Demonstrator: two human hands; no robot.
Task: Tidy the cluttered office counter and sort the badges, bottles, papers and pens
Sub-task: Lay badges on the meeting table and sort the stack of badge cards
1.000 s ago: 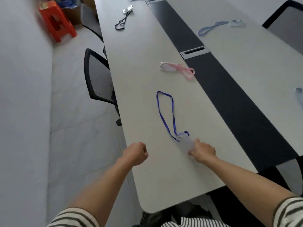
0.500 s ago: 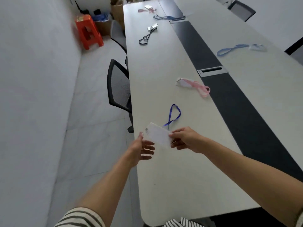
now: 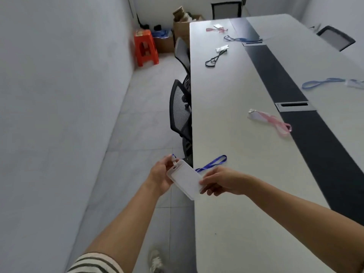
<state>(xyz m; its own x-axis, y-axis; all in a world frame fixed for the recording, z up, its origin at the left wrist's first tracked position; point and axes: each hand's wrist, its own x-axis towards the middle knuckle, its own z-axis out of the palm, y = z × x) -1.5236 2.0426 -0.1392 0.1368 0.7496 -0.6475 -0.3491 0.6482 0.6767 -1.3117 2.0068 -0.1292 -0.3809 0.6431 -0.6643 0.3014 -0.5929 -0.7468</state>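
Badge-sorting step, one badge in hand. The left hand (image 3: 160, 175) pinches the clip end of the white badge holder (image 3: 185, 179); the right hand (image 3: 223, 181) grips its lower end; the holder is held just off the table's (image 3: 226, 223) left edge, its blue lanyard (image 3: 213, 163) trailing onto the top. Likely next: gather the lanyard, then reach right and far for the pink-lanyard badge (image 3: 257, 115).

An orange stool (image 3: 146, 48) stands by seemingly cardboard boxes (image 3: 179, 30), beyond a mesh chair (image 3: 178, 107).
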